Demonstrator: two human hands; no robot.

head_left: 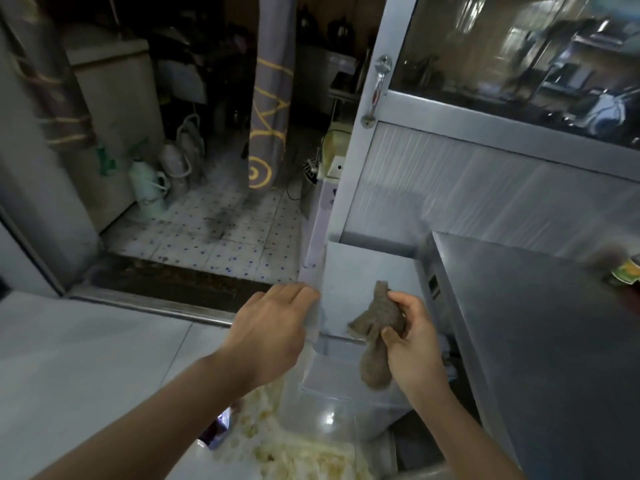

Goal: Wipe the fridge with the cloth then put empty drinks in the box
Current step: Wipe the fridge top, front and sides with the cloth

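A crumpled brown cloth (pixel 375 329) hangs from my right hand (pixel 414 341), which grips its upper part in front of the pale inner face of the open fridge door (pixel 349 271). My left hand (pixel 273 327) holds the door's left edge, fingers laid over it with the tips hidden behind. The grey fridge body (pixel 519 323) stands just to the right of the cloth. Clear door shelves (pixel 332 386) sit below the cloth. I see no drinks and no box.
An aluminium cabinet with glass panes (pixel 485 109) rises behind the fridge. To the left a doorway opens onto a tiled floor (pixel 221 237) with flasks (pixel 149 185) and a hanging curtain (pixel 272 98). A bag of yellowish food (pixel 298 448) lies below. A green packet (pixel 627 271) rests on the fridge top.
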